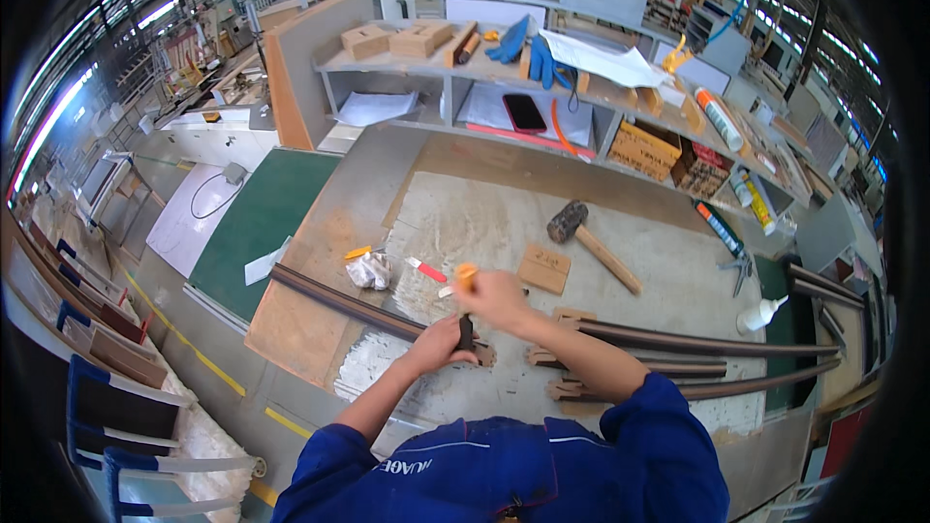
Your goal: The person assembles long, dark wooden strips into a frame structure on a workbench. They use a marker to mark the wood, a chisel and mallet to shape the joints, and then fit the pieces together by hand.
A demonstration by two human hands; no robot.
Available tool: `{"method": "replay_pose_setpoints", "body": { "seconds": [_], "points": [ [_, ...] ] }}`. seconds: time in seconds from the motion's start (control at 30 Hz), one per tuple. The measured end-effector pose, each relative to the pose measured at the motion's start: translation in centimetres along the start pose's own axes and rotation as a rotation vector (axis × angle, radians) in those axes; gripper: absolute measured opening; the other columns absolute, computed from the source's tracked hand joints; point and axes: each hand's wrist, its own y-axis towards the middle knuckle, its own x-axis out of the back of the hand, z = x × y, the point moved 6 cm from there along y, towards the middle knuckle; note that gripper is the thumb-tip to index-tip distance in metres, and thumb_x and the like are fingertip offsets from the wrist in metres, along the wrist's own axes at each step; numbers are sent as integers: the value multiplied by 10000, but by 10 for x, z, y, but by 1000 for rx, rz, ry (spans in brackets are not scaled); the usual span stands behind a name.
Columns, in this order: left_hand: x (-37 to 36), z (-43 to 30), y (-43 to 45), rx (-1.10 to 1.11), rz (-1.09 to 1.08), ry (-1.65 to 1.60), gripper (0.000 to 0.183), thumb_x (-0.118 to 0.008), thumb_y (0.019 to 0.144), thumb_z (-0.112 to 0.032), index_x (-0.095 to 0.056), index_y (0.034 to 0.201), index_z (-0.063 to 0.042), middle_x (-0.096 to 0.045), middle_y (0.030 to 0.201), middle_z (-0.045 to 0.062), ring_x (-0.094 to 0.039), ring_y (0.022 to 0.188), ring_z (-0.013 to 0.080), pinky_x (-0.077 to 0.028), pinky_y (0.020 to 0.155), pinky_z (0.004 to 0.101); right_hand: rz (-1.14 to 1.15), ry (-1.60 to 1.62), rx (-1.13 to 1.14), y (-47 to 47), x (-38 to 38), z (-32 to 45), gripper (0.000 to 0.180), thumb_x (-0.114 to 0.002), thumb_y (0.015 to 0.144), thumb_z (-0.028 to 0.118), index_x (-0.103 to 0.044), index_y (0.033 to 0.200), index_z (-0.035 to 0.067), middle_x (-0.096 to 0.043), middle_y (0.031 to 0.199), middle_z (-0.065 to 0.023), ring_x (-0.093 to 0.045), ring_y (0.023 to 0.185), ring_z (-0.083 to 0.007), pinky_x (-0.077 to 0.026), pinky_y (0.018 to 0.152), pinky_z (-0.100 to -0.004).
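Note:
My left hand [436, 345] presses on the near end of a long dark brown moulding strip [349, 303], which runs up to the left. A short black piece [466, 333] stands at its thumb; whether it is part of a tool is unclear. Just above, my right hand [498, 299] grips a tool with an orange-yellow handle [465, 276], blurred, its kind hard to make out. Beneath the left hand, the strip's end shows a ragged light-brown piece [485, 356]. More dark moulding strips [668, 338] lie to the right, partly behind my right forearm.
A mallet [599, 250] lies beyond a small wooden block [543, 269]. Crumpled white paper [369, 271], a red-handled tool [429, 270] and a yellow cutter [358, 252] lie left. A white bottle [759, 314] and caulking gun [723, 232] are right. Shelving [465, 73] borders the back.

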Motion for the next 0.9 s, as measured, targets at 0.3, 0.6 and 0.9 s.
{"method": "replay_pose_setpoints", "body": {
  "seconds": [0.3,0.6,0.9],
  "points": [
    [29,24,-54,-49,-282,460,556,-737,680,-531,-619,1044,-127,-641,958,38,-607,1018,243,-397,1077,440,-207,1022,-581,8,32,-191,404,-520,1008,410,-630,1063,25,-711,901,-118,-697,813,-192,-504,634,-247],
    [62,74,-77,-48,-150,529,506,-811,634,-421,-631,1007,-130,-644,948,62,-620,951,289,-502,777,418,514,856,-566,-35,-101,-99,454,-517,994,383,-502,1325,71,-695,1134,-167,-728,888,-234,-567,698,-326],
    [73,-39,-99,-400,41,606,530,-798,625,-274,-618,1082,-73,-598,926,70,-576,871,283,-487,730,413,38,189,-98,-164,-17,10,398,-572,940,380,-639,1101,22,-688,1045,-180,-649,970,-372,-515,830,-433]
  ]
}}
